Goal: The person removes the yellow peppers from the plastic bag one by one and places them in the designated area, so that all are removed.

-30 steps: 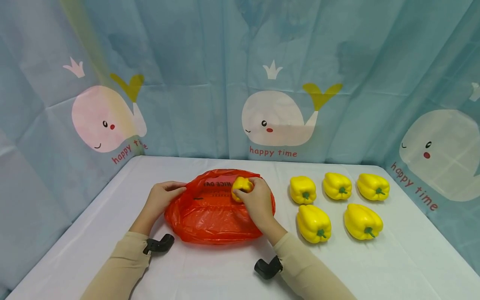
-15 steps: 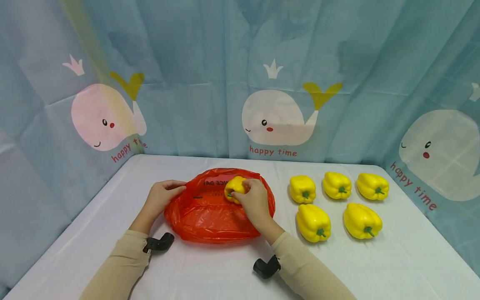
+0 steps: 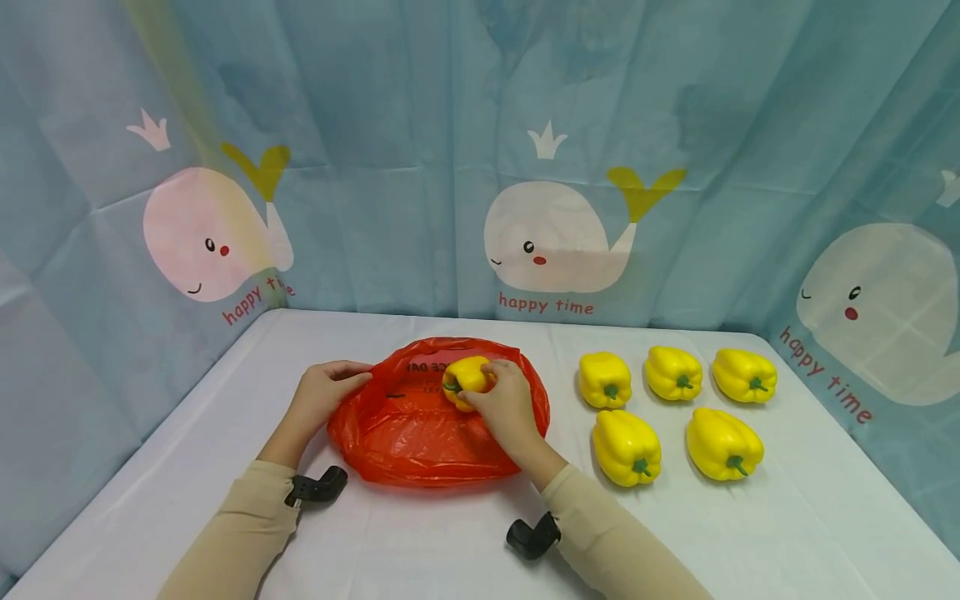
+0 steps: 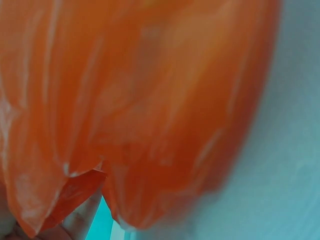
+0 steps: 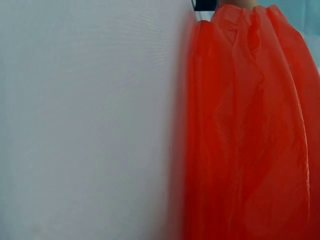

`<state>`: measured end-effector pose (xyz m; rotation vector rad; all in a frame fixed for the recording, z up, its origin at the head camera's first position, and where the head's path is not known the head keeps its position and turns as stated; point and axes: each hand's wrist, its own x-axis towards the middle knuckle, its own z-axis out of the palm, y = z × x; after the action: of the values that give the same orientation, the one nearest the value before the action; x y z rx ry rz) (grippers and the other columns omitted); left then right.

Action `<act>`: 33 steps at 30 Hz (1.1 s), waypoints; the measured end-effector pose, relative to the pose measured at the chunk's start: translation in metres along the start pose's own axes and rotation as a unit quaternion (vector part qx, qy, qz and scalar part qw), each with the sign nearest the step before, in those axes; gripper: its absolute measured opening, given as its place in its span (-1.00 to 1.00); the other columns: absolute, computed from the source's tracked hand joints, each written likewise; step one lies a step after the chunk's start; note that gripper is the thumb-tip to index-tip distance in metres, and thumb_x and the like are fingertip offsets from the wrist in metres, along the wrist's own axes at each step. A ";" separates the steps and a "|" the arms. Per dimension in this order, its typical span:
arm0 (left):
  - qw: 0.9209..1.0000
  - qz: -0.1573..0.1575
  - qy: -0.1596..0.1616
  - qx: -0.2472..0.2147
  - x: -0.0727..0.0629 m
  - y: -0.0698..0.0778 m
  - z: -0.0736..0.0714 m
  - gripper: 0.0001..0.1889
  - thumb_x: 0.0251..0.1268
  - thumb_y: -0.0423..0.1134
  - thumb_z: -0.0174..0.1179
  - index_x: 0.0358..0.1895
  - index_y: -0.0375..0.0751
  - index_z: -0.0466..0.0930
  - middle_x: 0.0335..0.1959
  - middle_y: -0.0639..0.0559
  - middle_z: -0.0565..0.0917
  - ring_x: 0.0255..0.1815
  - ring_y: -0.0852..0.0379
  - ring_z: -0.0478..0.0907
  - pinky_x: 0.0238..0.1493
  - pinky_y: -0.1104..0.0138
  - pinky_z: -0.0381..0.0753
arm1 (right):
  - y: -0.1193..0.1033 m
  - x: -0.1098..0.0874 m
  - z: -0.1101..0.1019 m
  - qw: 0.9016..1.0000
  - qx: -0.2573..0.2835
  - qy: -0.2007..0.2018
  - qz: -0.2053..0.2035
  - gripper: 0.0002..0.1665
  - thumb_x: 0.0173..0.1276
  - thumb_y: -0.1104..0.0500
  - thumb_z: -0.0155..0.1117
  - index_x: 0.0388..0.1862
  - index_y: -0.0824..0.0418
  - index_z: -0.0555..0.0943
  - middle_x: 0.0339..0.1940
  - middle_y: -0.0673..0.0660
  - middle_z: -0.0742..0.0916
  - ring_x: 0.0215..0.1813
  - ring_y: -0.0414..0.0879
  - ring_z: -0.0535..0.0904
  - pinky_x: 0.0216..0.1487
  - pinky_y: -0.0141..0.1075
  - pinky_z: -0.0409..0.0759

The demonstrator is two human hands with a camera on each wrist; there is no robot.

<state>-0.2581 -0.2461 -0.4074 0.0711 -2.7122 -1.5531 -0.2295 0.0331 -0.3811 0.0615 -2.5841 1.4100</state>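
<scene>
A red plastic bag (image 3: 405,454) lies on the table with its mouth spread wide. At its left edge my left hand (image 3: 322,398) pinches the rim between thumb and fingers. My right hand (image 3: 510,408) grips a yellow bell pepper (image 3: 467,375) inside the bag's mouth, its green stem facing left. Crumpled folds of the bag (image 4: 140,110) fill most of the left wrist view, with part of the left hand (image 4: 80,217) showing at the bottom. In the right wrist view the bag's outer side (image 5: 250,130) takes up the right half; the right hand is not seen there.
Several more yellow bell peppers, among them a front one (image 3: 627,447) and a far right one (image 3: 744,375), lie in two rows right of the bag. White cloth covers the table (image 3: 420,542). A blue curtain (image 3: 390,167) with whale prints hangs behind.
My right hand has moved slightly left with the bell pepper, and the pepper has turned so its stem points left. The left hand keeps its place on the bag's rim.
</scene>
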 end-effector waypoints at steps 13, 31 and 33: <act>1.000 0.002 0.001 -0.003 0.000 0.001 0.000 -0.54 0.43 0.00 0.17 0.20 -0.23 0.63 0.22 -0.25 0.63 0.24 -0.13 0.50 0.17 0.21 0.66 | -0.003 0.003 0.004 0.998 0.025 -0.041 0.039 -0.37 0.13 0.18 0.56 0.12 0.28 0.48 0.17 0.23 0.65 0.16 0.10 0.57 0.23 -0.01 0.64; 1.000 -0.002 0.001 -0.002 -0.001 0.000 0.000 -0.54 0.43 0.01 0.17 0.21 -0.22 0.62 0.22 -0.25 0.63 0.24 -0.13 0.51 0.17 0.20 0.67 | -0.004 0.013 0.002 0.995 0.014 -0.072 0.071 -0.18 0.14 0.12 0.55 0.35 0.31 0.45 0.20 0.22 0.65 0.17 0.10 0.56 0.24 -0.02 0.63; 1.000 -0.002 0.000 -0.002 -0.001 0.000 0.000 -0.54 0.43 0.00 0.16 0.21 -0.23 0.62 0.23 -0.25 0.62 0.25 -0.14 0.50 0.17 0.19 0.67 | -0.004 0.014 0.001 0.994 0.010 -0.077 0.073 -0.19 0.12 0.11 0.56 0.34 0.29 0.46 0.17 0.20 0.66 0.15 0.09 0.56 0.23 -0.02 0.64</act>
<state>-0.2575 -0.2456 -0.4073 0.0783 -2.7096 -1.5605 -0.2433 0.0306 -0.3759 -0.0168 -2.7495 1.5384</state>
